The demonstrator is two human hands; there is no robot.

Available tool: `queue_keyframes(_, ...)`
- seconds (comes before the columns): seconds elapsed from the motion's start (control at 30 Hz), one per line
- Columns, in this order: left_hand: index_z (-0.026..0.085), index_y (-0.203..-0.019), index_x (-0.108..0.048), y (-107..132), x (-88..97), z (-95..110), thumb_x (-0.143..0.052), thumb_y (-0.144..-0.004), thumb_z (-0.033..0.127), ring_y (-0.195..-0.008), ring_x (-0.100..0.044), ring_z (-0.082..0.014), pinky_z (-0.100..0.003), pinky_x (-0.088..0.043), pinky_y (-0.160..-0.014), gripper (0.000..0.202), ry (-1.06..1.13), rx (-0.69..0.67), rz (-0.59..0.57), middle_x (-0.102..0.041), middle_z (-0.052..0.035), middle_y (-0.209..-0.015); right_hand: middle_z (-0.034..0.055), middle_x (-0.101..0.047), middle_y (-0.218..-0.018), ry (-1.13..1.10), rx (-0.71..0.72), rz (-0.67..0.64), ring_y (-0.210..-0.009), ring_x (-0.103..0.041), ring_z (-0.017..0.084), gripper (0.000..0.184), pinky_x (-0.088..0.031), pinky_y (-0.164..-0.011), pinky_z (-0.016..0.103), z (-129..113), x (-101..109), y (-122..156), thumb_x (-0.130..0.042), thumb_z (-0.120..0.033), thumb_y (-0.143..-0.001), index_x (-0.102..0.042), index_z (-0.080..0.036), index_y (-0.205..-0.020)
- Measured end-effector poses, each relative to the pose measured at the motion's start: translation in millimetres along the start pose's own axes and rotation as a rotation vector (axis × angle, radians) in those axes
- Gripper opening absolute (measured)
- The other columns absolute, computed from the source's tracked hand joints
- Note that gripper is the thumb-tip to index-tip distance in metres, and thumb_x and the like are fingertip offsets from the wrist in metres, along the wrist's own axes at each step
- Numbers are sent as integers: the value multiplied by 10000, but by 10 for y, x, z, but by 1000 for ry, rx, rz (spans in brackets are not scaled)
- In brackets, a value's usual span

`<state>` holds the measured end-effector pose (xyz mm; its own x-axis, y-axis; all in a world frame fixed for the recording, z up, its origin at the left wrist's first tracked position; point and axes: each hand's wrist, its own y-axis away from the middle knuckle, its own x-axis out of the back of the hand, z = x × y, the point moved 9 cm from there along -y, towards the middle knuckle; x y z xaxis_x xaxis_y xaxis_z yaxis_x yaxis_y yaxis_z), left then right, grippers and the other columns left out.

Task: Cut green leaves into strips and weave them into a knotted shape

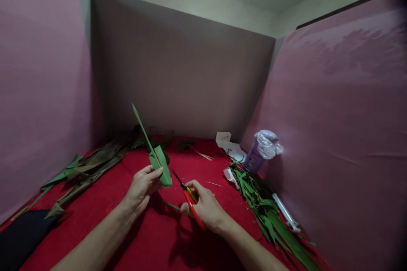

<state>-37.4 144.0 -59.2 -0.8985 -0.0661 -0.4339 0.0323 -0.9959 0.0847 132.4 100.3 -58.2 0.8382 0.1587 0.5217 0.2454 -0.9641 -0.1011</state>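
Note:
Pinched between the thumb and fingers of my left hand (143, 188) is a folded green leaf (164, 165), its long narrow strip pointing up and to the left. My right hand (205, 205) grips a pair of scissors (191, 203) with red and yellow handles. The dark blades point up and left, close to the leaf's right edge but apart from it. A small green scrap (173, 206) shows on the red cloth (197, 169) between my hands.
Dried and green leaves (92, 161) lie along the left. At right are a pile of green leaf pieces (257, 203), a purple container (254, 156) with clear plastic on top, and a white tube (286, 211). Paper sheets (234, 151) lie behind. Pink panels (343, 135) flank both sides.

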Motion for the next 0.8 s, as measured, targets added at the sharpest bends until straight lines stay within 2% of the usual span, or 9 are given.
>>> queue_keyframes(0.1, 112, -772, -634, -7, -9, -2, -702, -640, 144, -539, -622, -134, -254, -547, -524, 153, 6, 0, -9, -657, -28, -657, -80, -387, -567, -25, 3, -15, -524, -311, 77, 241, -263, -474, 177, 2, 17, 65, -675, -280, -653, -521, -185, -812)
queue_keyframes(0.33, 127, -826, -638, 67, -131, 10, -689, -666, 143, -593, -625, -133, -279, -558, -581, 169, 98, -4, -72, -676, -32, -738, -51, -482, -565, 22, -45, -1, -513, -342, 86, 272, -265, -480, 197, 52, 27, 104, -682, -329, -665, -582, -169, -861)
queue_keyframes(0.53, 152, -815, -635, 126, -183, 42, -688, -654, 128, -591, -635, -129, -276, -557, -607, 172, 173, -17, -24, -689, -1, -711, -84, -356, -507, 121, 6, 66, -503, -273, 84, 368, -213, -455, 200, -31, 56, 129, -743, -429, -582, -598, -189, -821)
queue_keyframes(0.67, 163, -795, -629, 145, -173, 0, -681, -653, 113, -594, -643, -131, -274, -554, -612, 159, 194, 4, 11, -698, 5, -706, -87, -343, -504, 130, 19, 74, -496, -264, 83, 392, -201, -446, 201, -66, 65, 136, -740, -463, -579, -594, -193, -823)
queue_keyframes(0.8, 167, -805, -630, 147, -184, -42, -689, -648, 116, -609, -649, -132, -269, -551, -629, 175, 201, 9, -6, -702, 5, -714, -86, -347, -507, 117, 48, 72, -494, -267, 82, 374, -199, -446, 205, -114, 71, 143, -723, -461, -607, -592, -192, -831)
